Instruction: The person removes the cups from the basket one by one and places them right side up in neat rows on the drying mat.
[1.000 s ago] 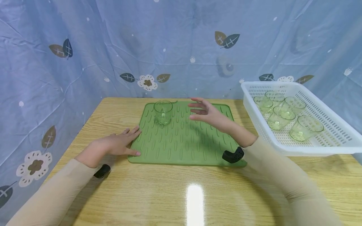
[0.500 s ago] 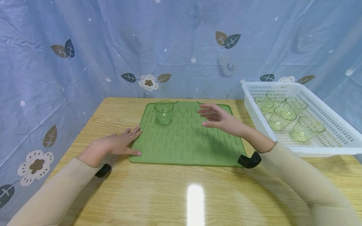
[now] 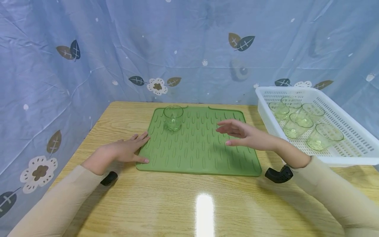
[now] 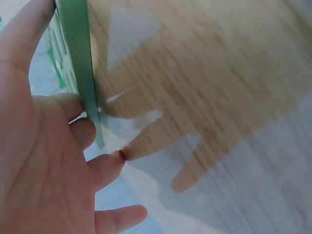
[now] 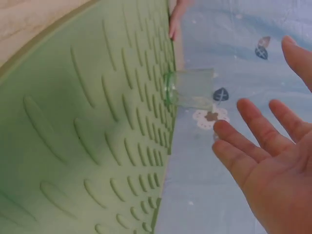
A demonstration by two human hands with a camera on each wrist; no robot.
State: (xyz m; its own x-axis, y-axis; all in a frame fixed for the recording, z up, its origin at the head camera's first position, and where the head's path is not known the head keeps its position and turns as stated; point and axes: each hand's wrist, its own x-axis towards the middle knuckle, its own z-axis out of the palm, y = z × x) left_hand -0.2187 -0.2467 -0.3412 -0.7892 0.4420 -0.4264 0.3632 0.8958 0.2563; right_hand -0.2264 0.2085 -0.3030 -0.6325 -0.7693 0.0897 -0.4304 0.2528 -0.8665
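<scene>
1. A blue curtain (image 3: 183, 39), patterned with leaves and white flowers, is hanging behind everything.
2. A wooden counter (image 3: 165, 204) is stretching out below it, catching a bright reflection near the front.
3. A white slotted basket (image 3: 266, 115) is sitting on the counter's right side, just beside the mat.
4. The green mat (image 3: 195, 148), covered in rows of elongated ovals, is lying flat in the middle of the counter.
5. Five glasses (image 3: 298, 125) are sitting grouped inside the basket, mostly toward its left side.
6. The right hand (image 3: 248, 136) is hovering empty above the mat's right part, its fingers curving loosely and its thumb standing apart from them.
7. The left hand (image 3: 125, 151) is resting at the mat's left edge, its fingers and thumb spreading out, their tips meeting that edge.
8. A single glass (image 3: 173, 118), clear with a green tint, is standing upright on the mat's back left part, well apart from the right hand.
9. A black device (image 3: 279, 174) is showing under the right wrist; another (image 3: 109, 178) is showing by the left.
</scene>
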